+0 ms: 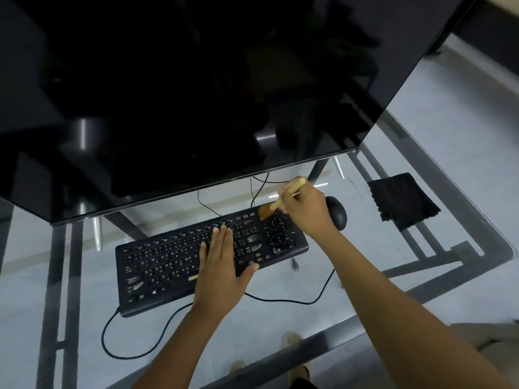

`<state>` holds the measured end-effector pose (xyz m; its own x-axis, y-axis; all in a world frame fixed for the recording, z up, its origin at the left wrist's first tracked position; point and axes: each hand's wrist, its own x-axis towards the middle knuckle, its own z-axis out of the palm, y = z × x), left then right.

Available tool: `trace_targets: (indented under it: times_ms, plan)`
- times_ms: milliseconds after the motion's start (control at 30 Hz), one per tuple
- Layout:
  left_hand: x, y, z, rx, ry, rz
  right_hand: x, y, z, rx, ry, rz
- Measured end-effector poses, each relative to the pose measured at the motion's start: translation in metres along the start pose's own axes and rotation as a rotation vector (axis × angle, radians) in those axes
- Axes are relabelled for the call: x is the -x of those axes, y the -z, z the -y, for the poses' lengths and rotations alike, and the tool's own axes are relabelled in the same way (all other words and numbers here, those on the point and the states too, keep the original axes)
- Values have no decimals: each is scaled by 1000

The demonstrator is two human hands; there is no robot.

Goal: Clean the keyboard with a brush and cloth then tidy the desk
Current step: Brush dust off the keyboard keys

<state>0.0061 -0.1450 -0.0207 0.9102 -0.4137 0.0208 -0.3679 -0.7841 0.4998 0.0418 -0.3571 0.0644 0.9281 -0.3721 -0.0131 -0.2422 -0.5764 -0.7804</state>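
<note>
Keyboard (210, 256) sits mid-table under your flat, open left hand (222, 265), which holds nothing and likely pins it still, while your right hand (306, 206) grips the brush (280, 197) over its far right keys, cloth (403, 200) waiting near the right edge.

left hand (222, 265): lay flat on the keyboard (168, 265)
right hand (306, 206): held the brush (273, 204) on the far right keys
cloth (403, 200): lay right of the mouse (337, 213)
</note>
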Motion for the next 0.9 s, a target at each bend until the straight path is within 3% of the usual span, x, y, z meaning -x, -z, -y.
trace_targets:
  times_ms: [67,167,200,300,400,433,533,667,767,900]
  plan:
    - [-3,-1,1,-36,-14,12,3,1,-4,58,-7,109]
    - [-5,-3,3,-89,-25,41,5,8,-11,64,37,-106]
    - [-5,-4,3,-108,-32,44,4,12,-14,37,16,-96]
    - [-3,-6,5,-152,-51,45,8,16,-18,89,14,147]
    - [0,-8,4,-180,-57,60,9,26,-18,83,58,-46]
    - [0,-8,3,-185,-57,61,8,30,-18,48,38,-44]
    - [0,-8,4,-196,-59,68,13,27,-19,120,45,149]
    - [0,-8,3,-172,-56,58,15,34,-22,183,70,-73]
    - [-1,-7,3,-188,-46,66,18,33,-25,310,93,74]
    - [0,-7,1,-198,-38,54,18,35,-30,165,49,-75]
